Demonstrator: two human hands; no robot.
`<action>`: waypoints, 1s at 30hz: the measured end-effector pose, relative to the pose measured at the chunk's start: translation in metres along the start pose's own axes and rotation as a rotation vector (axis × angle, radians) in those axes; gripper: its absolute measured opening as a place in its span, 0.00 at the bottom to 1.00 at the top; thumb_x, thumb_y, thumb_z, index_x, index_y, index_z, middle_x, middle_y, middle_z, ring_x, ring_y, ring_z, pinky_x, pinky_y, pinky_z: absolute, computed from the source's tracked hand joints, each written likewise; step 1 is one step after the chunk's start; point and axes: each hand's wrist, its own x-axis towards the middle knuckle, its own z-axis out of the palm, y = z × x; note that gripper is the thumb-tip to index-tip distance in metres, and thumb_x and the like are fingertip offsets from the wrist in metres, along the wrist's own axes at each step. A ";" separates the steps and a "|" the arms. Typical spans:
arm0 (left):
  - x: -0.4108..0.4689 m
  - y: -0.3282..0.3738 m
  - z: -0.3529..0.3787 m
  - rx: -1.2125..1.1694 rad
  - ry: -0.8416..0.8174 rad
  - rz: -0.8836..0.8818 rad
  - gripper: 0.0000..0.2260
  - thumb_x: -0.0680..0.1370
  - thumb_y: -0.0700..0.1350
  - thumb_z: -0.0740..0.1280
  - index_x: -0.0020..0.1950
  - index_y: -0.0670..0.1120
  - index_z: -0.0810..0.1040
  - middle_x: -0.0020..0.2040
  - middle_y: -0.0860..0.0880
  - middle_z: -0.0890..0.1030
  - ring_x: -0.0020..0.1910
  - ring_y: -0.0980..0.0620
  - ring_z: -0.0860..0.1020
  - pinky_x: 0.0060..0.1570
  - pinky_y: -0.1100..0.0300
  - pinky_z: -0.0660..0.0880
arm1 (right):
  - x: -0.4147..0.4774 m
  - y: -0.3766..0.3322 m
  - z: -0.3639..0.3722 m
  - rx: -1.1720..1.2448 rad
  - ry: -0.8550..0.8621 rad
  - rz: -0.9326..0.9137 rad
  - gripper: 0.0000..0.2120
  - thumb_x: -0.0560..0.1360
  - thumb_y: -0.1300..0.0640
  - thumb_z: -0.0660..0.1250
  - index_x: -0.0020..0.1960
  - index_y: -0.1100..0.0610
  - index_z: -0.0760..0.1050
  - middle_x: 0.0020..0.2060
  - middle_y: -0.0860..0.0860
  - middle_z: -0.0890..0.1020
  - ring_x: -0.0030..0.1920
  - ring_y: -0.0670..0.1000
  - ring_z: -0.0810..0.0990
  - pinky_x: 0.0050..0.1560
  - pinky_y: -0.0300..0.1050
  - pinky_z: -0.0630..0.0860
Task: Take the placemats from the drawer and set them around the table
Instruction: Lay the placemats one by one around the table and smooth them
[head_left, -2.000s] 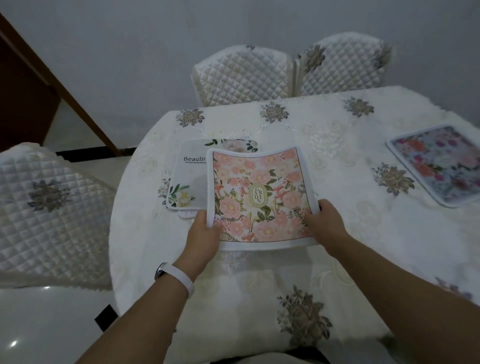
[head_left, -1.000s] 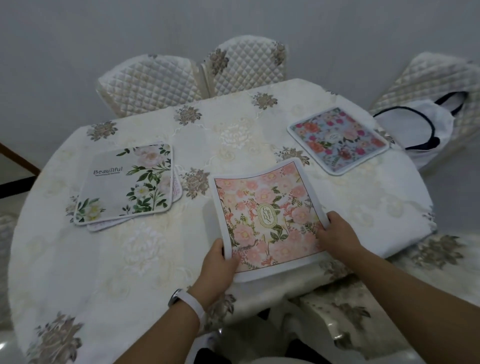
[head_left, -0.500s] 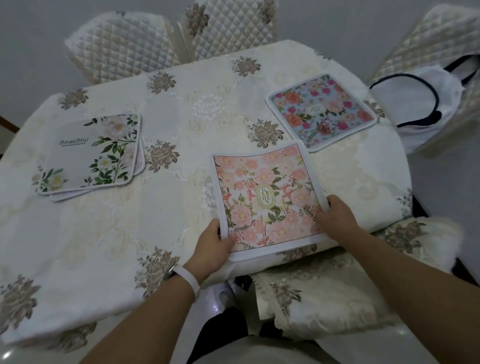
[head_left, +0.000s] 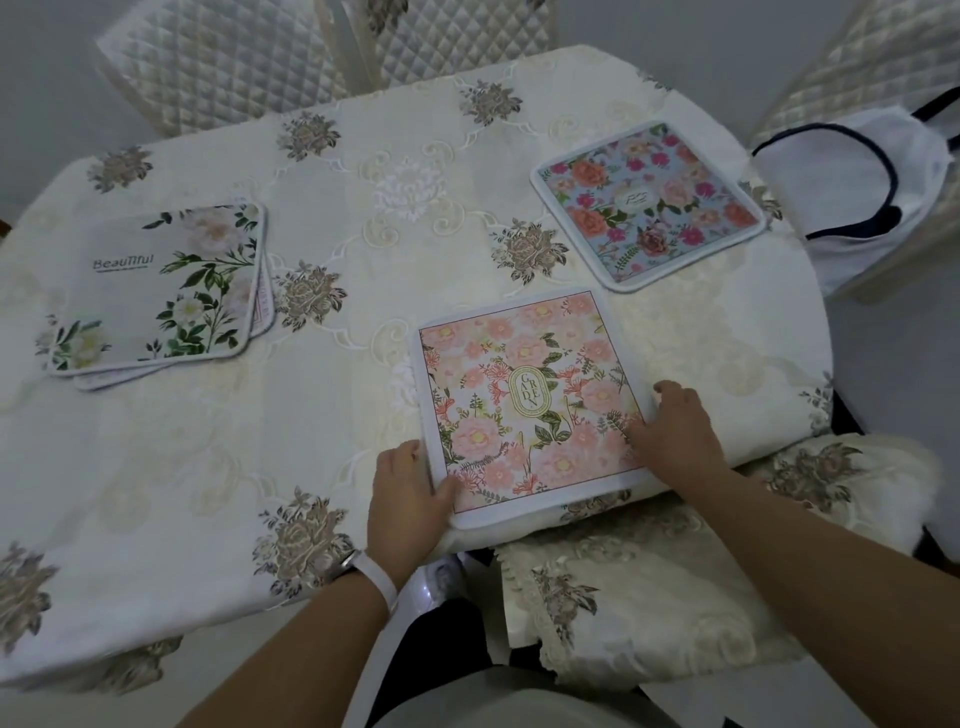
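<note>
The pink placemat (head_left: 530, 405) is laid flat on the table (head_left: 363, 182) at 5 o'clock, with its near border at the table edge. Its 7 o'clock corner is pinched by the left hand (head_left: 405, 499), thumb on top. Its 3 o'clock border is grasped by the right hand (head_left: 675, 431), thumb laid on the print. A blue placemat (head_left: 647, 205) is located at 2 o'clock, and a stack of placemats (head_left: 156, 291) at 9 o'clock.

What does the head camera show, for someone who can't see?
The left hand and right hand hold a pink placemat flat at the table's near edge. A blue placemat lies farther right; stacked placemats sit left.
</note>
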 end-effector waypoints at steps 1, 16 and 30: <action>0.000 -0.001 0.000 0.075 0.061 0.056 0.22 0.72 0.50 0.72 0.62 0.43 0.71 0.57 0.47 0.74 0.57 0.46 0.72 0.56 0.51 0.72 | -0.001 -0.002 0.004 -0.110 0.029 -0.086 0.27 0.73 0.52 0.67 0.69 0.57 0.64 0.60 0.58 0.72 0.57 0.59 0.73 0.51 0.53 0.73; 0.125 0.031 0.041 0.567 -0.221 0.582 0.28 0.81 0.57 0.45 0.80 0.50 0.48 0.80 0.49 0.49 0.79 0.49 0.45 0.75 0.42 0.45 | 0.054 -0.093 0.091 -0.550 -0.097 -0.676 0.31 0.80 0.36 0.37 0.79 0.49 0.42 0.79 0.50 0.44 0.78 0.55 0.40 0.74 0.59 0.38; 0.221 0.049 0.032 0.536 -0.146 0.472 0.27 0.80 0.59 0.45 0.79 0.54 0.50 0.80 0.50 0.50 0.78 0.50 0.46 0.74 0.45 0.44 | 0.141 -0.148 0.086 -0.483 -0.042 -0.624 0.32 0.79 0.38 0.42 0.79 0.50 0.48 0.79 0.50 0.49 0.78 0.55 0.46 0.74 0.59 0.42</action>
